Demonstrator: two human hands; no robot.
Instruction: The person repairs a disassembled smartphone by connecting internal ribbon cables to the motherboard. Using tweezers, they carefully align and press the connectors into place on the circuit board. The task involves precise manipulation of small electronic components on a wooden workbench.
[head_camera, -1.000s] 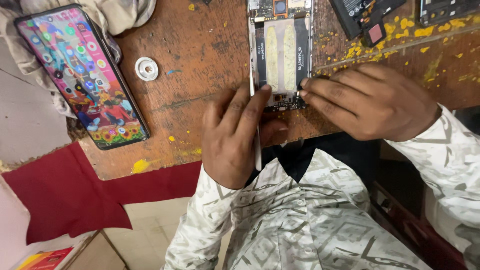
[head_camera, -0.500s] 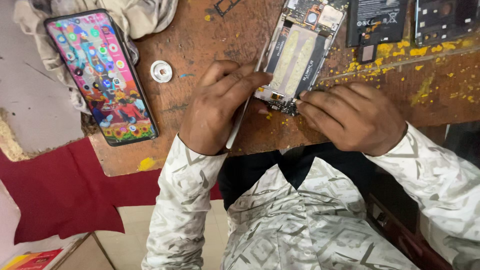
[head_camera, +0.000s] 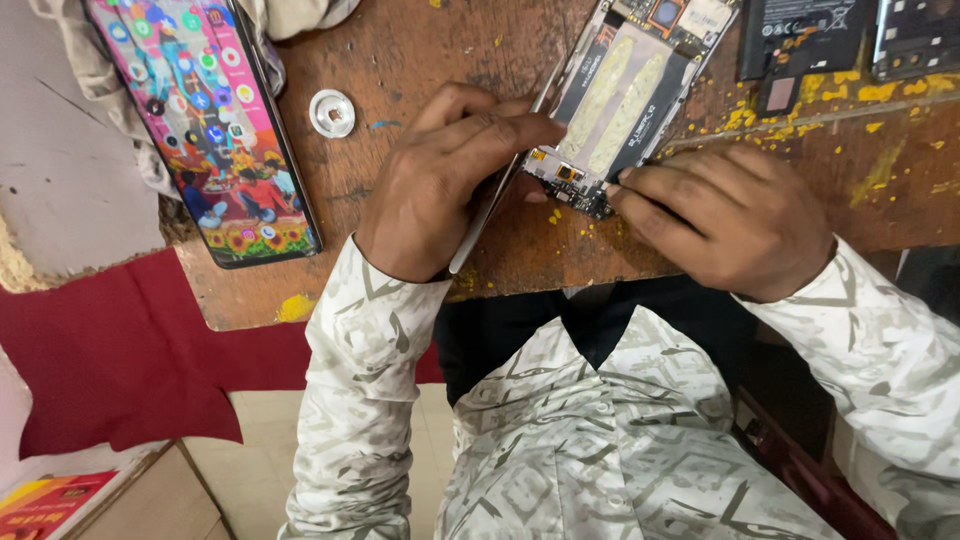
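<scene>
- The left hand (head_camera: 440, 190) pinches a thin pale flat pry tool (head_camera: 487, 215), fingers curled tight round it, its tip out of sight under the fingers at the phone's left edge.
- The opened smartphone chassis with its empty grey battery bay and two yellowish glue strips (head_camera: 625, 100) lies tilted on the worn brown wooden bench (head_camera: 420, 60), just ahead of both hands.
- The right hand (head_camera: 735, 215) presses down on the phone's lower right corner, fingers nearly flat and close together, holding nothing, only steadying.
- Risk, to my eye: the tool sits right beside the small bottom circuit board (head_camera: 570, 180); a slip or too much leverage could gouge a connector or tear a flex cable.
- If the right hand eases off, the chassis could skid across the bench.
- To the left, well apart, a lit smartphone with a colourful screen (head_camera: 205, 125) rests partly on a grey cloth (head_camera: 110, 100); a small white round cap (head_camera: 332, 112) sits between it and the left hand.
- A black battery pack (head_camera: 800, 40) lies beyond, upper right.
</scene>
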